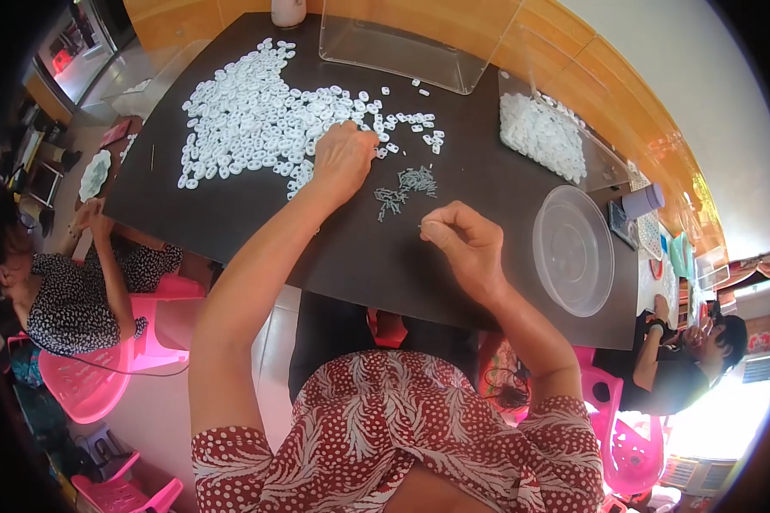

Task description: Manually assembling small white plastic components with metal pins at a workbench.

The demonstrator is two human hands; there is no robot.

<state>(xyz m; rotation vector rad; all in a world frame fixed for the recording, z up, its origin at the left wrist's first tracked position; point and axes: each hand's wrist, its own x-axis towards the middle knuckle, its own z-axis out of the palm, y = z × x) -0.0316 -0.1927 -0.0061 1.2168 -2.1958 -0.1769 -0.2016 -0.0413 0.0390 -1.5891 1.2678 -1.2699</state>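
My left hand (345, 158) is closed at the right edge of a wide spread of small white oval plastic pieces (239, 120), each with holes. Its fingertips are down among the pieces, and what they grip is hidden. To its right lies a little heap of small grey screw-like pins (415, 180). My right hand (469, 244) hovers over the table just below that heap, thumb and forefinger pinched together. Whatever is in this pinch is too small to make out. Several loose white pieces (423, 120) lie beyond the pins.
On the dark table (351, 256) stand a clear bin (402, 64), another clear container with white pieces (543, 137), and a round translucent lid or dish (573, 250). A phone (622, 224) and purple cup (642, 200) are at the right edge. People sit at left (77, 299) and right (684, 359).
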